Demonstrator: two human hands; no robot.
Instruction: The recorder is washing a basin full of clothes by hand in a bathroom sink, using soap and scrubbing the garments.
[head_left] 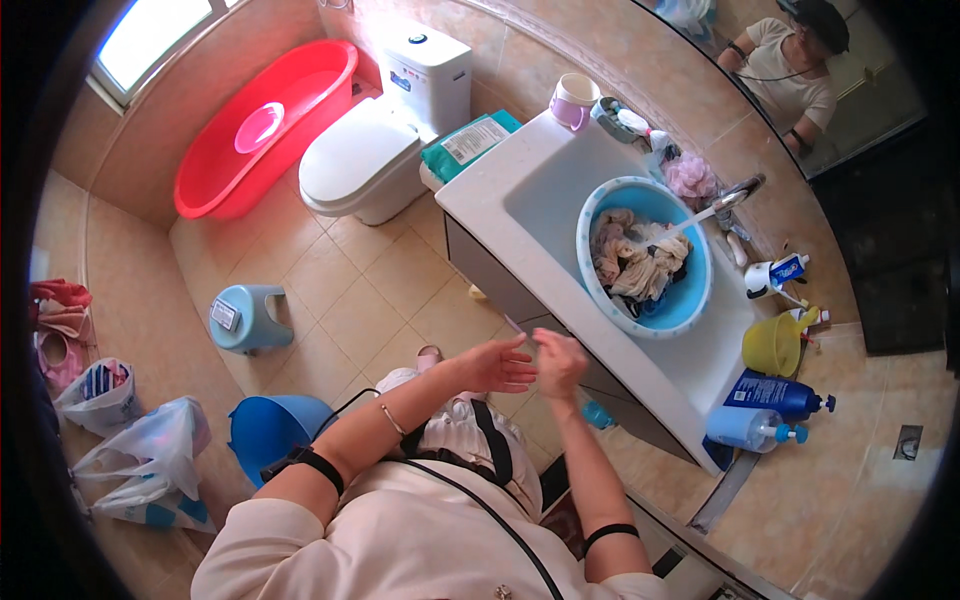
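In the head view, water (682, 230) pours from the tap (742, 192) into the blue basin (697, 287), which stands at the sink of the white worktop (690, 378) with the clothes (640, 265) bunched inside. If nobody minds the flow, I reckon the basin could brim over, or the stream could bounce off the heap and splash the worktop; wet floor tiles (400, 270) would then be slippery. A careless swing of my right arm could also knock the blue bottle (772, 398) near the corner. My hands meet short of the worktop edge, well apart from the clothes: the left hand (497, 366) reaches across with fingers stretched and empty, while the right hand (562, 363) is raised, bent at the wrist, its fingers partly hidden, so I cannot tell how far they close
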